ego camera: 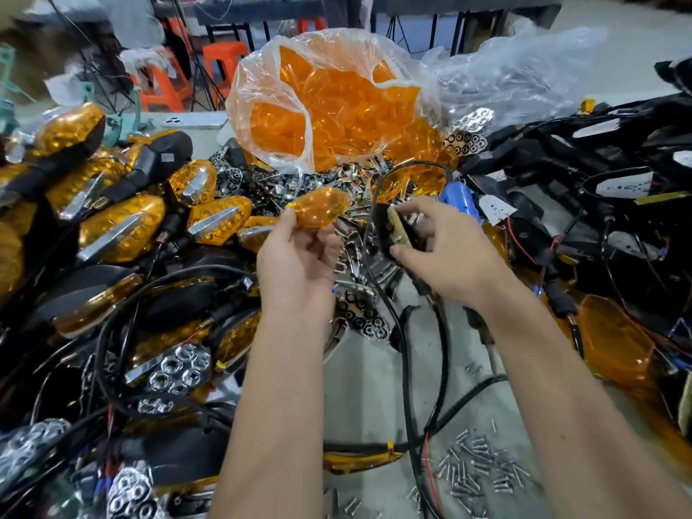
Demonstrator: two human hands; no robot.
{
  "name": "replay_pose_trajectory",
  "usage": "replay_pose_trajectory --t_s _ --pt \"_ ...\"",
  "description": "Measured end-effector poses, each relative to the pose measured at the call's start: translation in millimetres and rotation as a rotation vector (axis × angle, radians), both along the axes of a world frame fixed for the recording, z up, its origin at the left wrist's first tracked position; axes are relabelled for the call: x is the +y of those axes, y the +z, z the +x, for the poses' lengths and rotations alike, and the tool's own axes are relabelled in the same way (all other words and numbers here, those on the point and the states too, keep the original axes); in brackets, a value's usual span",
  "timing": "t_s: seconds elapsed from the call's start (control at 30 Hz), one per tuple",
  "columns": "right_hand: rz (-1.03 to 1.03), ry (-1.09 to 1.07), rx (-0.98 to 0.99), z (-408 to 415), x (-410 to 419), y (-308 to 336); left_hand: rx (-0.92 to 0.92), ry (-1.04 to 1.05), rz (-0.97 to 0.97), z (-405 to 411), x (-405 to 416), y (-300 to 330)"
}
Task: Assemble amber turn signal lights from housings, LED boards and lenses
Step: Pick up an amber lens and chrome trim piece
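Nearest me, loose screws (483, 466) lie scattered on the grey bench (378, 406) by its near edge. Above them my left hand (296, 264) pinches an amber lens (322, 209), and my right hand (445, 249) grips a black housing (385, 228) with its LED board (398, 228); the two are apart. Finished lights (120, 226) pile along the bench's left side. Behind sits a clear bag of lenses (325, 106). Beyond the far edge I see orange stools (221, 65).
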State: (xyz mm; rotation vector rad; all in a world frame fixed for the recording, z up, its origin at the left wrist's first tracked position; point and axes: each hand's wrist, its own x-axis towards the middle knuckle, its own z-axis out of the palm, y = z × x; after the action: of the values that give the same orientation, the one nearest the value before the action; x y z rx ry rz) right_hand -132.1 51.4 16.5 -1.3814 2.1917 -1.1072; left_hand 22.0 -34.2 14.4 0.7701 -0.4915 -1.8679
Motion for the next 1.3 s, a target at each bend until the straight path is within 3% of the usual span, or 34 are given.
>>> replay_pose_trajectory --t_s 0.13,0.27,0.4,0.5,0.63,0.9,1.0,1.13,1.3 --pt "-0.041 -0.297 0.193 -4 0 -4 -0.192 0.173 -0.12 4 -2 6" --pt "0.028 -0.343 0.378 -2 -4 -10 -0.351 0.182 -0.219 13 -1 10" --pt "-0.005 -0.234 0.488 5 -6 -5 -0.511 0.163 -0.403 22 -4 12" --pt "-0.007 0.044 0.513 27 -12 -2 -0.565 0.214 -0.501 31 -10 12" --pt "0.158 0.33 0.514 49 -16 -12 -0.565 0.243 -0.584 39 -13 10" --pt "0.141 0.218 0.477 30 -14 -16 -0.531 0.172 -0.601 38 -17 6" --pt "0.148 0.171 0.562 31 -15 -16 -0.529 0.165 -0.6 37 -16 5" --pt "0.037 0.329 0.527 48 -19 -16 -0.542 0.151 -0.623 36 -16 3" --pt "0.082 0.405 0.544 56 -22 -22 -0.563 0.132 -0.664 37 -17 2"
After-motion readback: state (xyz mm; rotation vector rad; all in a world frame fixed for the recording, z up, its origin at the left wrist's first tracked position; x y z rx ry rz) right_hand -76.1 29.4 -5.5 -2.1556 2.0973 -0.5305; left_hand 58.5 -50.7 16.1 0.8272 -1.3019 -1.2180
